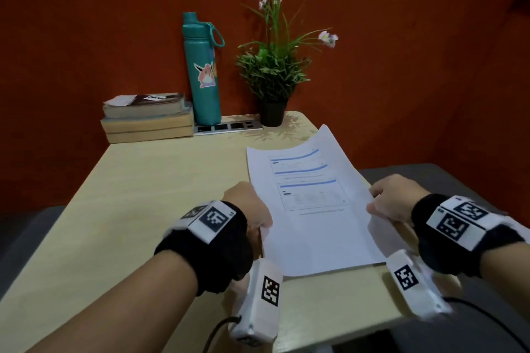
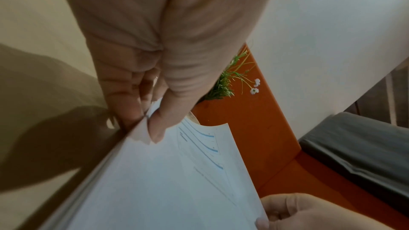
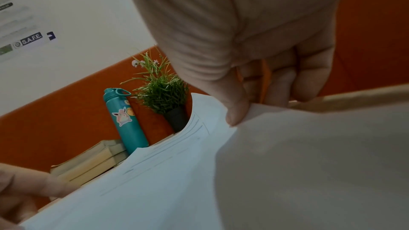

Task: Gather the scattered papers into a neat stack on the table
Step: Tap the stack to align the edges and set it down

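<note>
A stack of white printed papers (image 1: 309,203) lies on the right half of the light wooden table (image 1: 143,195), its top sheet showing blue lines and a table. My left hand (image 1: 252,209) pinches the stack's left edge, thumb on top and fingers underneath, as the left wrist view shows on the papers (image 2: 168,172). My right hand (image 1: 387,200) pinches the right edge the same way, thumb on the papers (image 3: 199,172). The right side of the stack bows upward. One lower sheet sticks out under my right hand.
At the table's back stand a teal water bottle (image 1: 202,71), a potted plant (image 1: 272,71) and stacked books (image 1: 146,117), with a power strip (image 1: 226,126) between them. An orange partition (image 1: 86,37) rises behind. A grey seat (image 1: 459,186) lies to the right.
</note>
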Motion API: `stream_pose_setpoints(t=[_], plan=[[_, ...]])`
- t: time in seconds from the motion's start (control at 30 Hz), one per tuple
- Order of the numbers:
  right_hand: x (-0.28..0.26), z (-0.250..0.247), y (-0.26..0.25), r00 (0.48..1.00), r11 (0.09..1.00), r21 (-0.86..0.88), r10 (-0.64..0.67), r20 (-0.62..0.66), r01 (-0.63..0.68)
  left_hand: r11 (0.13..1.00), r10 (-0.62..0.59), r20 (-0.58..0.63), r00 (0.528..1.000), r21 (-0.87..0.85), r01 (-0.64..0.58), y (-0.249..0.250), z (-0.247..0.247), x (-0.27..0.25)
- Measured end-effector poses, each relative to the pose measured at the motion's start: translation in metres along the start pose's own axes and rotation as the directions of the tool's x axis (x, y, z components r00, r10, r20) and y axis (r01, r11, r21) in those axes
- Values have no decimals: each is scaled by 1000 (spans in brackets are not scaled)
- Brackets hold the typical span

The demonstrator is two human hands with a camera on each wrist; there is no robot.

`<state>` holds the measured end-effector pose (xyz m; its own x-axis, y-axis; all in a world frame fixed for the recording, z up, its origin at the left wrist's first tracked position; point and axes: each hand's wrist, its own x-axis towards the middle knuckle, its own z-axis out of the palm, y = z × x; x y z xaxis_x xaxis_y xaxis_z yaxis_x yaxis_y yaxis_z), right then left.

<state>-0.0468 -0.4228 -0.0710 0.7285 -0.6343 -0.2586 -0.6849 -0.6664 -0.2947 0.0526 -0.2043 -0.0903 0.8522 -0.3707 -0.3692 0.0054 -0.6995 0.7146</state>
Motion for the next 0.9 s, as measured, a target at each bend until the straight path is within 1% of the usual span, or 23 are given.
stream_pose_setpoints(t=[0.1, 0.2, 0.3, 0.37, 0.43, 0.5, 0.57, 0.6, 0.63, 0.67, 0.73, 0.77, 0.8, 0.9], plan=[[-1, 0, -4, 1000, 1000, -20, 12, -4, -13, 995, -5, 16, 1000, 98, 3, 4, 3, -3], [0, 1, -5, 999, 999, -43, 31, -14, -32, 979, 18, 39, 999, 202, -25, 7, 3, -6], [1, 3, -7, 999, 998, -43, 48, -25, -49, 971, 11, 53, 999, 237, -23, 9, 3, -9], [3, 4, -9, 998, 994, -93, 64, -26, -66, 963, 1, 69, 998, 268, -20, 10, 3, -11], [2, 3, -14, 996, 988, -129, 73, -57, -80, 952, 0, 61, 998, 306, -19, 11, 3, -11], [-1, 0, -23, 992, 992, -118, 33, -121, -47, 941, 14, 40, 999, 336, -26, 12, 3, -13], [-6, -1, -38, 980, 994, -69, -90, -178, 79, 936, 28, 30, 999, 350, -37, 11, 3, -13], [-10, 0, -46, 971, 985, -43, -173, -164, 168, 935, 32, 29, 999, 351, -40, 11, 3, -14], [-15, 3, -54, 962, 969, -32, -246, -114, 244, 935, 39, 35, 999, 352, -48, 10, 3, -15], [-21, 7, -62, 956, 956, -39, -291, -38, 289, 933, 43, 41, 998, 355, -54, 9, 4, -16], [-31, 16, -75, 943, 938, -142, -296, 152, 317, 934, 46, 41, 998, 352, -58, 6, 4, -17], [-33, 19, -79, 937, 922, -210, -283, 206, 324, 942, 43, 35, 998, 332, -52, 3, 3, -17], [-35, 21, -81, 933, 911, -248, -277, 229, 331, 949, 47, 15, 999, 313, -49, 0, 0, -18], [-40, 20, -83, 935, 912, -249, -272, 227, 326, 964, 87, -55, 995, 256, -70, -12, -20, -31]])
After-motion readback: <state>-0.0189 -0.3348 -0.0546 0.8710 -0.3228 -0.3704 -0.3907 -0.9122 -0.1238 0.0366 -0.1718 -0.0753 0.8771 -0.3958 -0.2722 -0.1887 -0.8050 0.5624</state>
